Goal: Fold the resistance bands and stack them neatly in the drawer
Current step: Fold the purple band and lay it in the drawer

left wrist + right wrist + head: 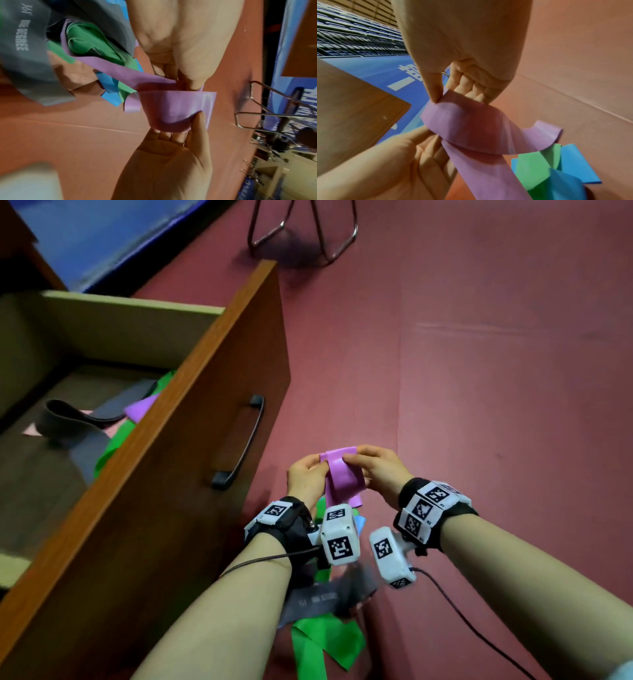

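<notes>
A purple resistance band point(342, 477) is held up between both hands just right of the open wooden drawer point(191, 392). My left hand point(320, 467) pinches its left edge and my right hand point(352, 460) pinches the top fold. In the left wrist view the purple band point(175, 108) curves into a loop between the left hand point(180, 81) and the right hand point(185, 125). The right wrist view shows the right hand point(457, 97) on the band point(471, 128), whose tail hangs down. Inside the drawer lie a black band point(78, 412), a purple band point(140, 409) and a green band point(113, 446), all loose.
On the red floor under my forearms lies a heap with a grey band point(318, 597), a green band point(325, 642) and a blue band point(359, 522). The drawer handle point(243, 446) faces my hands. Metal chair legs point(301, 234) stand further off. A cable point(462, 618) trails from my right wrist.
</notes>
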